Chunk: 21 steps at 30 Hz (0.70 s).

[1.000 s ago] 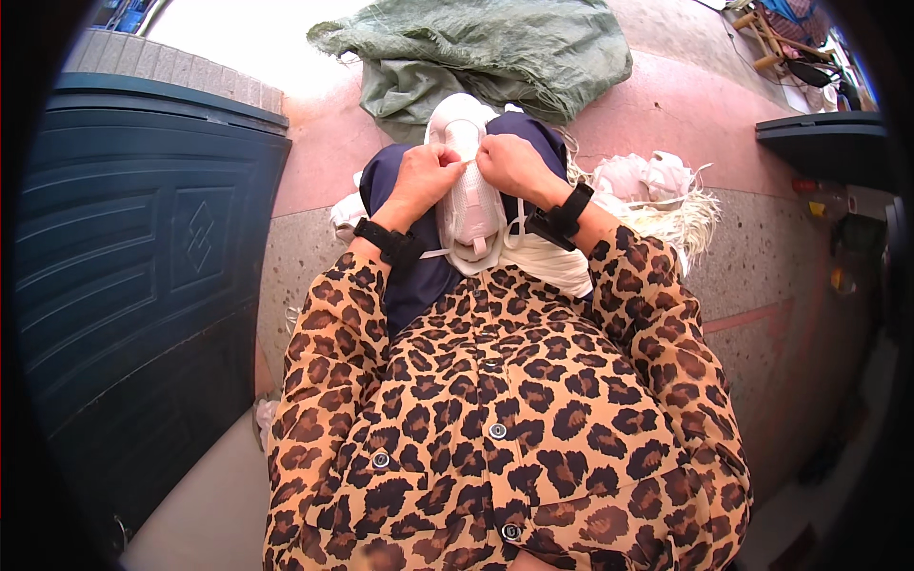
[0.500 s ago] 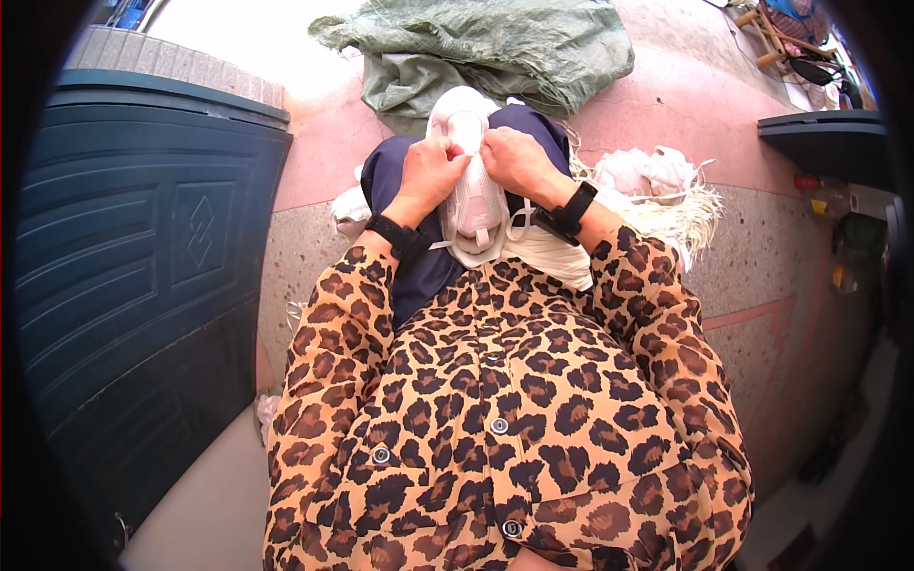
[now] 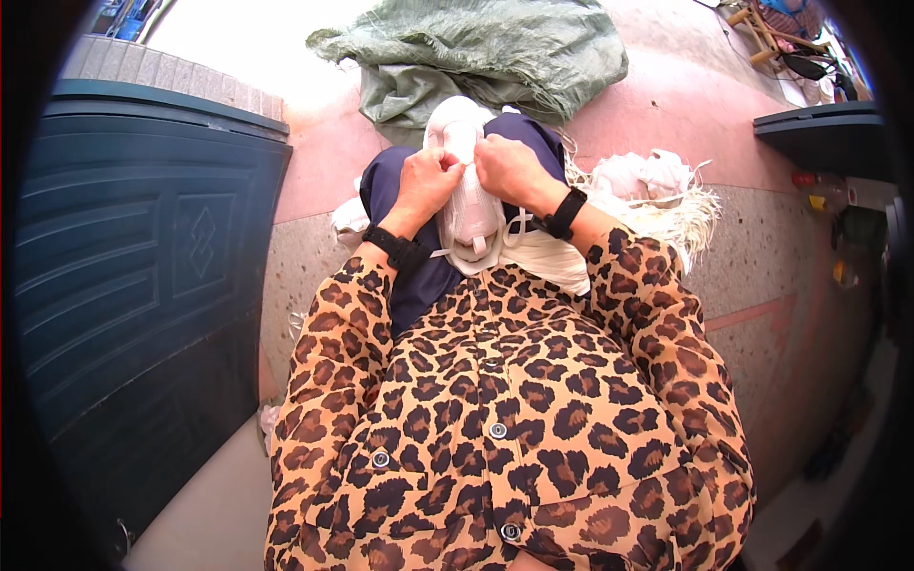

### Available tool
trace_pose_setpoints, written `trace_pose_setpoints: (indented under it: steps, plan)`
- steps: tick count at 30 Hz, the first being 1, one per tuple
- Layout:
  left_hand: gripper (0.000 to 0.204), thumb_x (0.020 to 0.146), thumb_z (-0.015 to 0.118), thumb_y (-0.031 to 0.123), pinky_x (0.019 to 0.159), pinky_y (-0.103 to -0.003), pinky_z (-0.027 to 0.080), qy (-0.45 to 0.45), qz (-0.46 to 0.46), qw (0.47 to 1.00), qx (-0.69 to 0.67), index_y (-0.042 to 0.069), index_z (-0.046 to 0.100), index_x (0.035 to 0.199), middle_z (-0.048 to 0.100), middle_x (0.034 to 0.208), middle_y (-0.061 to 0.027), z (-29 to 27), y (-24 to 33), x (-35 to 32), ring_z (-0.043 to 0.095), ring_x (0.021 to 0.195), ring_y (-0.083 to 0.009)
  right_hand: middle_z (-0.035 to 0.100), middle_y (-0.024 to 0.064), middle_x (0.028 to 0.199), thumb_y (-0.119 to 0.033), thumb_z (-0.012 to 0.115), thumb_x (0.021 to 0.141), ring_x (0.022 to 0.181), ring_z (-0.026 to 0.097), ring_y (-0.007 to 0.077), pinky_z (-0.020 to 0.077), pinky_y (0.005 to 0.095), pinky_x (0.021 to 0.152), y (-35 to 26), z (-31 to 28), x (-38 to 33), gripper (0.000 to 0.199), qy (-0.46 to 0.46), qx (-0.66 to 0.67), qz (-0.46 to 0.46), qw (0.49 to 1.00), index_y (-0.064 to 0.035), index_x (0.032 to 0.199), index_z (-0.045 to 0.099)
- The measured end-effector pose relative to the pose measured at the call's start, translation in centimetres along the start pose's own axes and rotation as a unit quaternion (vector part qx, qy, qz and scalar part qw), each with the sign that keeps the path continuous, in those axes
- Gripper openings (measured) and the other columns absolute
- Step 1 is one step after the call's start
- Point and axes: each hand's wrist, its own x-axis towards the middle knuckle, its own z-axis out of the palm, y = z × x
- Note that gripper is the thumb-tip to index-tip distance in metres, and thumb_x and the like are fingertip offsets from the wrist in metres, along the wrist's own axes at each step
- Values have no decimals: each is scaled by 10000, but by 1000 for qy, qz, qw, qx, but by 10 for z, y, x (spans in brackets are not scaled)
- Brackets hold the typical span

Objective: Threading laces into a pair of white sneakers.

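Note:
A white shoe [image 3: 472, 217] lies lengthwise between my thighs, its heel with a pale pull tab toward me and its toe pointing away. Over the shoe's lacing area, my left hand [image 3: 427, 183] pinches a white shoelace between thumb and fingertips. Close beside it my right hand [image 3: 515, 171] is closed, also at the lace; its fingertips are partly hidden. A loose lace loop [image 3: 520, 222] hangs by the heel on the right. Cream-coloured strands [image 3: 546, 259] lie over my lap there.
Thick bundles of cream laces [image 3: 703, 221] and more white shoes [image 3: 645, 175] are on the floor at right. Another white item [image 3: 350, 217] sits left of my knee. A green woven sack [image 3: 495, 59] spreads out ahead. A dark blue panelled door [image 3: 143, 257] stands at left.
Both hands stay close together at the shoe's lacing, with only slight finger movement. The right hand has shifted a little toward the left. The view has tilted slightly.

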Motion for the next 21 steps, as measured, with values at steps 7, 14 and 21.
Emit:
trace_pose_setpoints:
  steps: [7, 14, 21]
  plan:
    - [204, 703, 637, 204, 579, -314, 467, 47, 50, 997, 40, 2, 629, 729, 605, 666, -154, 5, 0, -6, 603, 618, -253, 565, 225, 648, -164, 501, 762, 584, 567, 296, 434, 370, 575, 22, 10, 10, 222, -57, 220, 76, 971, 44, 778, 575]
    - [219, 717, 631, 204, 590, -329, 463, 42, 45, 997, 42, -13, 620, 747, 596, 687, -164, 5, 0, -5, 591, 637, -267, 557, 162, 732, -143, 532, 764, 672, 563, 311, 446, 375, 611, 12, 22, 3, 161, 60, -10, -77, 995, -5, 794, 609]
    - [197, 719, 625, 152, 646, -345, 465, 30, 50, 998, -10, -16, 606, 819, 592, 765, -180, 0, -2, -11, 582, 695, -288, 575, 190, 788, -57, 483, 744, 802, 567, 327, 442, 403, 719, 6, 10, 1, 129, 69, 114, -17, 991, -6, 775, 598]
